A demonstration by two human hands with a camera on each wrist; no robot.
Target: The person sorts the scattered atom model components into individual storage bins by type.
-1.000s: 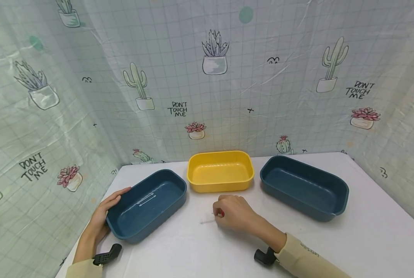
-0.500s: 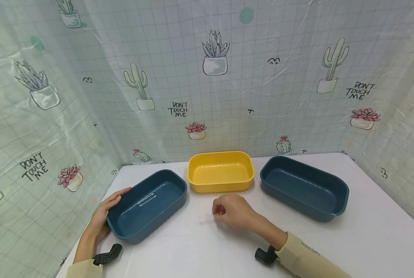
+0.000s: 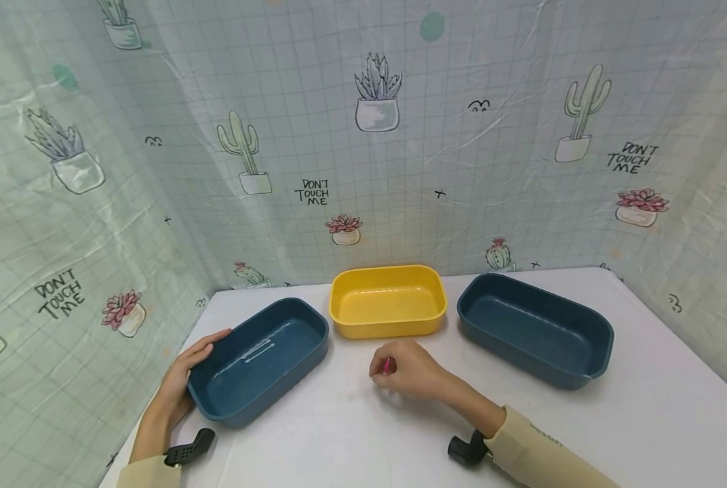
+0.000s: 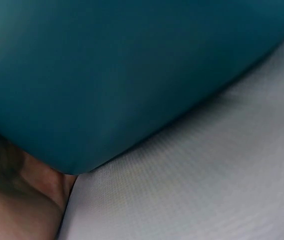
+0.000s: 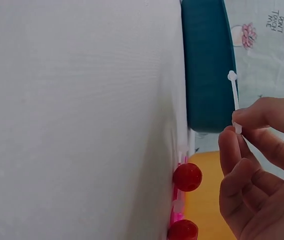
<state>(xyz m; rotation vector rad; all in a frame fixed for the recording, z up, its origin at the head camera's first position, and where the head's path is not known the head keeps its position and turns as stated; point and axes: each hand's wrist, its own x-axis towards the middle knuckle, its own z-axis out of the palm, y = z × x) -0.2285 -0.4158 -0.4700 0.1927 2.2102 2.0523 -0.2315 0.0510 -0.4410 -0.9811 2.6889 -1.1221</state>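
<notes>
My right hand [image 3: 412, 369] is just above the white table in front of the yellow bin. In the right wrist view, its thumb and forefinger pinch a thin white plastic stick [image 5: 235, 92] with a knobbed tip. Two red balls [image 5: 187, 177] and pink pieces [image 5: 177, 216] lie beyond this hand; in the head view a bit of pink shows between its fingers. My left hand [image 3: 177, 376] rests against the left end of the left blue bin [image 3: 260, 400], fingers extended along its side. Inside that bin lie thin pale sticks [image 3: 258, 351].
Behind my right hand stands the yellow bin [image 3: 388, 329]. A second blue bin [image 3: 522, 352] sits at the right, set at an angle. A patterned curtain [image 3: 424, 163] hangs behind and beside the white table [image 3: 315, 440].
The pale stick that lay at my right fingertips has left the table and is now in the pinch. The right hand has shifted slightly left. The left hand and bins have stayed put.
</notes>
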